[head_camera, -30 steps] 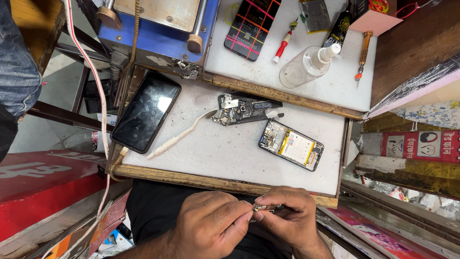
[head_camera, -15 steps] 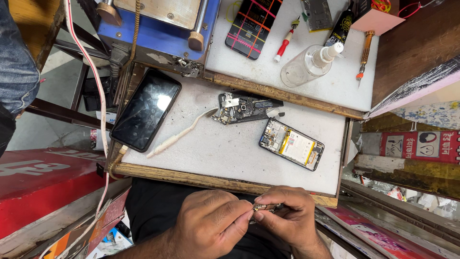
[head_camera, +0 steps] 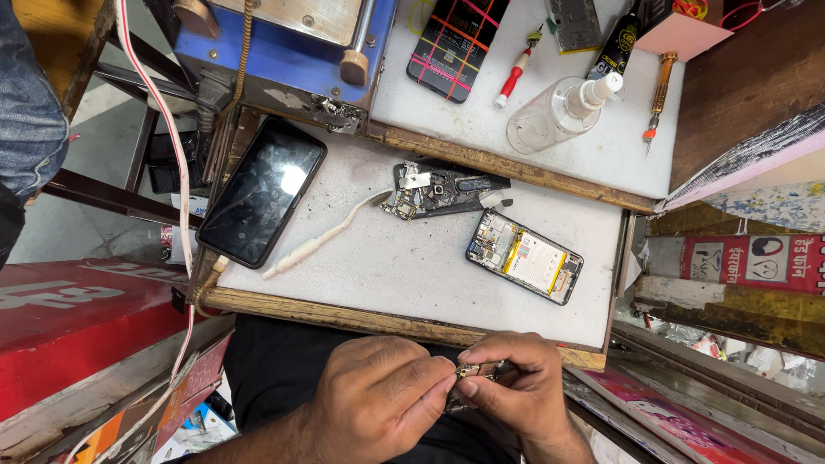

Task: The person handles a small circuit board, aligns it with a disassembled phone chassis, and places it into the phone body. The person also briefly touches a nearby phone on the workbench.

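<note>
Nothing has really moved: both hands stay low, off the tabletop's near edge. Left hand and right hand pinch one small metal part between them, lying sideways, fingertip to fingertip.

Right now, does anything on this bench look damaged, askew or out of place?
Yes. The opened phone lies backless, its innards exposed, askew on the white board. Loose phone parts sit above it. The black phone overhangs the board's left edge.

Both hands, left hand and right hand, are bare, no gloves or rings showing. Just below the workbench edge there's dark black clothing, plain, no visible print.
</note>
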